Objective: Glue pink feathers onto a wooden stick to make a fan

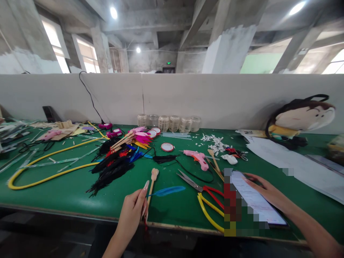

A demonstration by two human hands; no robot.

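My left hand point(133, 211) is closed around a thin wooden stick point(152, 182) with a shaped top, held upright over the near edge of the green table point(67, 190). A blue feather point(168, 191) juts out to the right of the stick, and something red hangs below my fingers. My right hand point(264, 191) lies with fingers stretched flat on a phone point(255, 202) resting on the table at the right. Red-and-yellow-handled scissors point(206, 200) lie between my two hands.
A pile of black, red, blue and pink feathers point(118, 161) lies left of centre beside a yellow hose loop point(45, 168). A pink glue gun point(198, 157), tape rolls, paper scraps and glass jars point(169, 123) sit further back. White sheets and a plush bag point(298, 122) are at right.
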